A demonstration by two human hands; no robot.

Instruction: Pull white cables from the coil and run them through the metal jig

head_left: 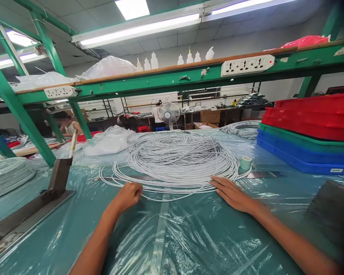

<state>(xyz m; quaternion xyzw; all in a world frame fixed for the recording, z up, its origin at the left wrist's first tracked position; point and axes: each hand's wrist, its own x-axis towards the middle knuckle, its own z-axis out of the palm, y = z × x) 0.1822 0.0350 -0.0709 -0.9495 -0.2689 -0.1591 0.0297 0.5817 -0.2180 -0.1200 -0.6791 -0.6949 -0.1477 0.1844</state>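
A large heap of thin grey cable (177, 164) lies in loose coils on the plastic-covered table in front of me. At the heap's near left edge, my left hand (130, 195) is closed, with a loose outer strand of the cable running out from its fingers. The fingertips are partly hidden. My right hand (231, 192) rests on the near right side of the coils, its fingers stretched out and lying over the outer loops. Just beyond that hand, a roll of pale green tape (245, 163) stands against the heap.
A steel ruler (260, 175) lies partly under the coils. Stacked red, green and blue trays (304, 145) stand at right, a lever cutter (57, 179) at left. Clear plastic bags (111, 141) and another cable coil (242, 129) lie behind. A green shelf (160, 79) crosses above.
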